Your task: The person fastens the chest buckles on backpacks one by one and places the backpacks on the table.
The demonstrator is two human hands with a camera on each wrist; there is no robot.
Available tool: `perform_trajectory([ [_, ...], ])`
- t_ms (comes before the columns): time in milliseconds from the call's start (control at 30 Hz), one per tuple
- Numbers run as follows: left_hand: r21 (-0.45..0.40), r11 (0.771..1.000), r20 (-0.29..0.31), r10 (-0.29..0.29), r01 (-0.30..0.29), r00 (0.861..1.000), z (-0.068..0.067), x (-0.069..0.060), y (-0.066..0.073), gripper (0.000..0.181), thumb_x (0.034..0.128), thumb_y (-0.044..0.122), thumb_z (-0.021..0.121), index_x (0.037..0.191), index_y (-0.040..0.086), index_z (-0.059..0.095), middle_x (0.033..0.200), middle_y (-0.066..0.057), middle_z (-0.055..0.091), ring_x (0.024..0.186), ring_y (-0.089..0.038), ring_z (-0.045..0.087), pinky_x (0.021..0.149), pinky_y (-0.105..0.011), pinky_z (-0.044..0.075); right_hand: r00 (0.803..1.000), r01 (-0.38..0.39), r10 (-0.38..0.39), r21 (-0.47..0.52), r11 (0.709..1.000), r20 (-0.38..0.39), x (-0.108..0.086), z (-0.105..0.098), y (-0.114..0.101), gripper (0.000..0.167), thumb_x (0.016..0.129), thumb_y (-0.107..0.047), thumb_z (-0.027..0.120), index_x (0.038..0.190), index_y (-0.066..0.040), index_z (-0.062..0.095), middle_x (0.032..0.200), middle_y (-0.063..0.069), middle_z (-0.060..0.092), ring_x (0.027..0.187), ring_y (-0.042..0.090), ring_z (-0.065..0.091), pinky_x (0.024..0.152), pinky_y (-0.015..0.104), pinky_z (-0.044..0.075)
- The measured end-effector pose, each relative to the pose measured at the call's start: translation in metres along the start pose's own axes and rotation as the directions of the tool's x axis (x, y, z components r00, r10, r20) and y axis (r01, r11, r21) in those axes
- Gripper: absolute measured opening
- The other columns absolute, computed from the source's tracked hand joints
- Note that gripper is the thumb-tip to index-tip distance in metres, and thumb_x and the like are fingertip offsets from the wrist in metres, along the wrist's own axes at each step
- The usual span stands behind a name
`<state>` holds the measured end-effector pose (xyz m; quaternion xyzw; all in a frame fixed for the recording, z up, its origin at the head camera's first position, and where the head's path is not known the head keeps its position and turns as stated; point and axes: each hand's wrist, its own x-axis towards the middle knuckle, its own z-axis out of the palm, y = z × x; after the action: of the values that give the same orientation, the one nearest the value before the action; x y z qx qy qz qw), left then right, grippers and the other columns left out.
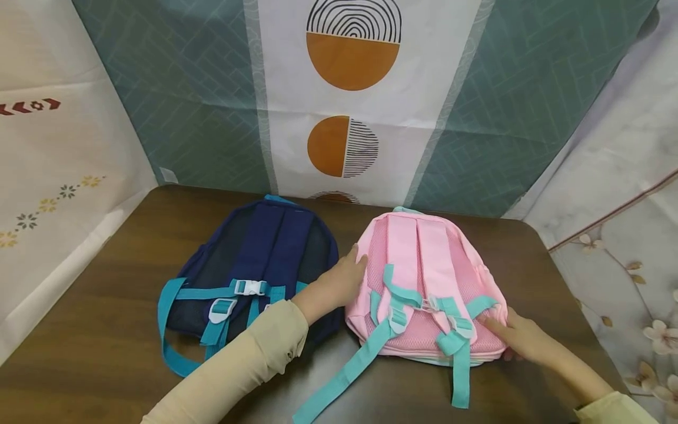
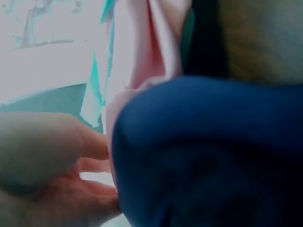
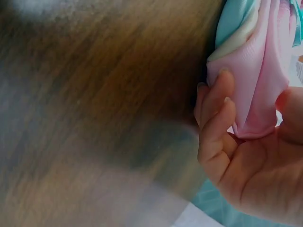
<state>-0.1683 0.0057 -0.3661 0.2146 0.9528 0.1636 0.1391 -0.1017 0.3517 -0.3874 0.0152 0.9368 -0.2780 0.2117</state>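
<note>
A pink backpack [image 1: 463, 259] lies on the table with its shoulder straps up and its turquoise webbing hanging towards me. My left hand [image 1: 339, 282] grips its left side, thumb towards the top face. At the lower right corner, my right hand [image 1: 524, 338] holds the pink fabric. The right wrist view shows the fingers curled under that corner [image 3: 251, 94] and the thumb on the opposite side. Left of it, a navy backpack [image 1: 217, 247] also lies straps up, with blue webbing and a white buckle [image 1: 251, 287]. My left forearm passes over its lower right part.
Both bags rest on a dark brown wooden table [image 1: 90, 330] with rounded far corners. A green and white patterned cloth [image 1: 203, 135] hangs behind the table. Pale printed cloths stand at the left [image 1: 58, 159] and the right [image 1: 620, 194].
</note>
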Motion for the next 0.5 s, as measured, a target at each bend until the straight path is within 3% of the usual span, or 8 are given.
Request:
perform_trajectory([
  [133,0.054,0.998,0.076,-0.041,0.037,0.996,0.005,0.0,0.0,0.055,0.0968,0.003,0.04,0.148,0.001,0.019,0.154,-0.024,0.001,0.139,-0.035,0.02,0.104,-0.04,0.037,1.0,0.01,-0.01,-0.002,1.0,-0.006,0.001,-0.001,-0.002,0.047,0.096,-0.042,0.044,0.106,0.004,0.043,0.061,0.005,0.056,0.055,0.018,0.056,0.048,0.032,0.046],
  [267,0.072,0.997,0.081,-0.02,0.014,0.996,0.002,-0.003,-0.001,0.056,0.0978,0.01,0.042,0.148,0.002,0.018,0.154,-0.022,0.0,0.14,-0.035,0.017,0.105,-0.039,0.036,0.998,-0.036,0.033,-0.05,0.998,-0.052,-0.001,-0.001,-0.001,0.055,0.094,-0.049,0.044,0.112,0.003,0.044,0.068,0.004,0.059,0.062,0.016,0.057,0.055,0.031,0.043],
  [333,0.114,0.993,0.059,0.011,-0.018,0.998,0.001,-0.008,-0.002,0.054,0.0989,0.017,0.043,0.148,0.005,0.024,0.154,-0.021,0.007,0.139,-0.035,0.02,0.107,-0.04,0.033,0.996,-0.051,0.041,-0.116,0.992,-0.083,-0.003,-0.002,0.0,0.06,0.093,-0.054,0.043,0.112,0.002,0.045,0.073,0.009,0.062,0.067,0.019,0.059,0.058,0.033,0.043],
  [433,0.239,0.966,0.009,0.095,-0.095,0.995,0.0,-0.018,0.002,0.049,0.0988,0.02,0.044,0.145,0.009,0.033,0.152,-0.019,0.021,0.138,-0.035,0.026,0.111,-0.042,0.026,0.984,-0.011,-0.029,-0.223,0.975,-0.174,-0.007,-0.003,0.001,0.07,0.091,-0.057,0.045,0.124,0.005,0.041,0.098,0.026,0.061,0.085,0.038,0.062,0.067,0.047,0.047],
  [500,0.327,0.933,-0.039,0.171,-0.149,0.985,0.001,-0.025,0.008,0.048,0.0968,0.02,0.048,0.143,0.011,0.039,0.149,-0.016,0.031,0.136,-0.034,0.031,0.111,-0.044,0.025,0.955,0.061,-0.133,-0.263,0.963,-0.265,-0.008,-0.004,-0.001,0.074,0.089,-0.053,0.052,0.13,0.006,0.037,0.119,0.033,0.049,0.103,0.049,0.053,0.075,0.059,0.044],
])
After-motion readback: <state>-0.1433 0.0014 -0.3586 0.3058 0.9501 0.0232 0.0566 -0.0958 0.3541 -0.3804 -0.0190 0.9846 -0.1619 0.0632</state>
